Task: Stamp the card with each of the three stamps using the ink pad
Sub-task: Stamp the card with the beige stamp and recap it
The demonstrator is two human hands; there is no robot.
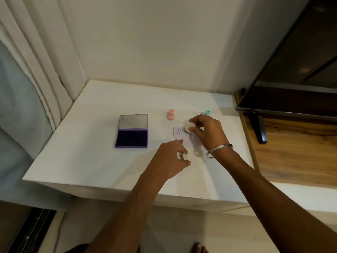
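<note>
A small white card (184,136) lies on the white table (91,161), with a smiley print near its top left corner. My right hand (207,132) pinches a pale yellow stamp (187,127), tilted so its inked face points left, just above the card's upper edge. My left hand (173,156) rests its fingertips on the card's lower left corner. The open purple ink pad (131,138) sits to the left, lid raised. A pink stamp (170,114) stands upright behind the card. A teal stamp (207,112) stands behind my right hand, partly hidden.
A dark TV screen (291,79) on a black foot stands on a wooden shelf (295,157) at the right. White curtains (36,79) hang at the left. The wall closes the table's far side.
</note>
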